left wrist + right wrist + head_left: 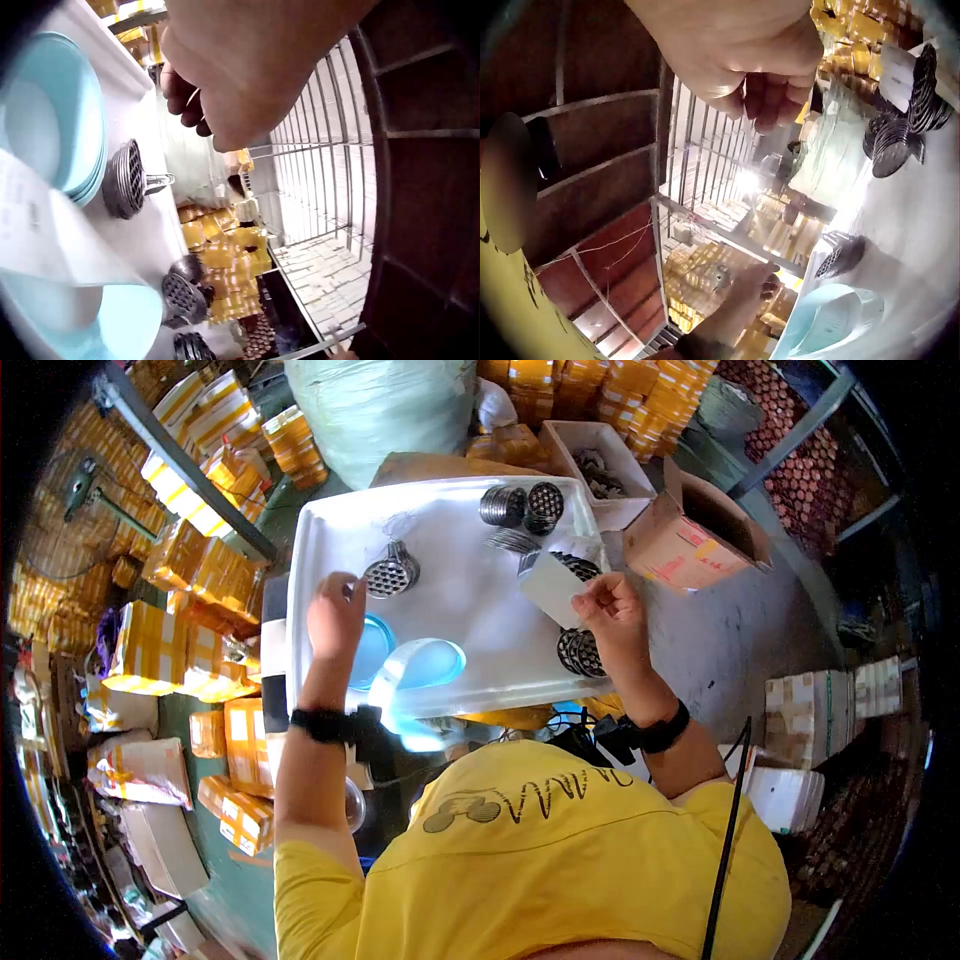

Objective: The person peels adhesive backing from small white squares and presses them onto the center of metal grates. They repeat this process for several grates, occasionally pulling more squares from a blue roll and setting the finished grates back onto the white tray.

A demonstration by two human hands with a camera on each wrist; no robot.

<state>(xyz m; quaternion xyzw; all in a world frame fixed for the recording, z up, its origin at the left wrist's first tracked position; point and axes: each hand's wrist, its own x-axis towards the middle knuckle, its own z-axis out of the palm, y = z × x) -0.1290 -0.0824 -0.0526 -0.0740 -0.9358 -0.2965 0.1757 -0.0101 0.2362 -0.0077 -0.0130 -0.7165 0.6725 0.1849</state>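
Over the left side of a white table (480, 615) is my left hand (335, 622), its fingers loosely curled and nothing seen in them. Near it are light blue oval plastic pieces (372, 652), nested in a stack in the left wrist view, and a curved white strip (405, 665) crosses them. A stack of dark perforated metal discs (390, 575) with wire handles lies beyond. My right hand (615, 620) hovers at the right edge, fingers curled. Its fingertips overlap a white card (553, 592) in the head view, but the right wrist view shows the card (898, 79) away from them, beside metal discs (922, 90).
More perforated metal discs (578, 652) lie along the table's right side and far corner. A white foam box (600, 465) and an open cardboard carton (695, 540) stand beyond. Taped boxes (200, 570) are piled at the left; a large pale green sack (385, 420) is behind.
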